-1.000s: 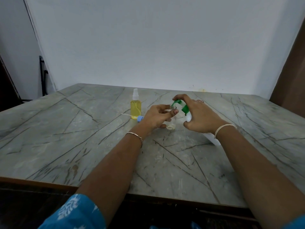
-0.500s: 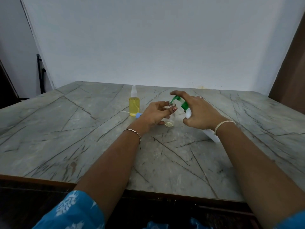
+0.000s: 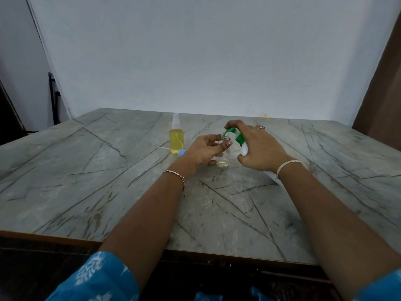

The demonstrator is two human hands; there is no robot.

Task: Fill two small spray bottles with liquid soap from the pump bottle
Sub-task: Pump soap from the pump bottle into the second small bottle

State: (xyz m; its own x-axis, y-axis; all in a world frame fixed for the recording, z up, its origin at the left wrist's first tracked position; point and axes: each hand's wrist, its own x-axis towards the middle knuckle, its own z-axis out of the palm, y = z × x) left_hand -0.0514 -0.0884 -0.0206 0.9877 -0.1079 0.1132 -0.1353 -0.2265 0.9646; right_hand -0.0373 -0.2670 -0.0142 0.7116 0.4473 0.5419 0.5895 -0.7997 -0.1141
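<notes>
Spray bottle [image 3: 176,137], full and capped, stands leftmost on the tabletop [image 3: 97,181], a loose blue sprayer [image 3: 182,152] just beside it. The left hand [image 3: 202,152] still pinches the open second bottle [image 3: 226,154] in its grip. The right hand [image 3: 260,148] wraps its grip round the tilted pump bottle [image 3: 244,149], nozzle over the mouth. Hands unmoved, only a thin yellow pool [image 3: 222,164]: filling barely begun.

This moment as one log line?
left hand holds clear bottle | right hand grips pump bottle, nozzle at its mouth | yellow bottle capped
</notes>
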